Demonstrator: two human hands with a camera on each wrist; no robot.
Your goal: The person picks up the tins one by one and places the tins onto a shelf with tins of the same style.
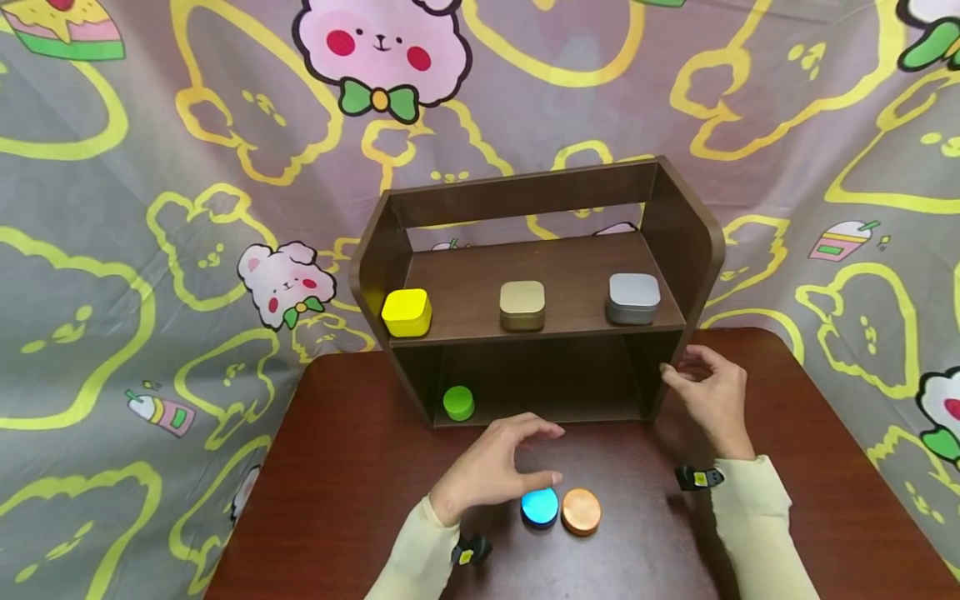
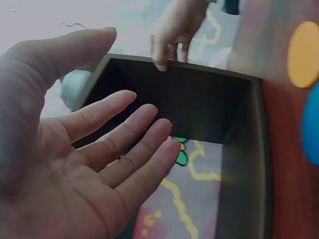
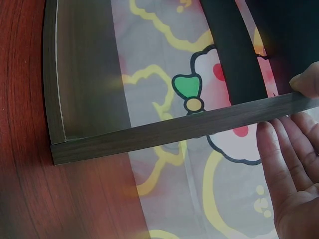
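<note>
A dark brown two-tier wooden shelf [image 1: 461,283] stands on the table. My right hand [image 1: 712,396] pinches the front edge of its right side panel [image 3: 164,127], thumb on the inner face and fingers [image 3: 276,164] along the outer face. Palm showing in the left wrist view, my left hand [image 1: 495,467] has its fingers apart and holds nothing. It hovers in front of the lower tier, its thumb overlapping the top of a round blue tin [image 1: 540,510] in the head view. Right beside that tin lies a round orange tin [image 1: 581,512].
On the upper tier sit a yellow tin [image 1: 407,313], a gold tin [image 1: 522,306] and a silver tin [image 1: 633,298], spaced apart. The lower tier has a round green tin [image 1: 458,403] at its left. A patterned cloth [image 1: 225,467] hangs behind and beside the reddish-brown table [image 1: 322,500].
</note>
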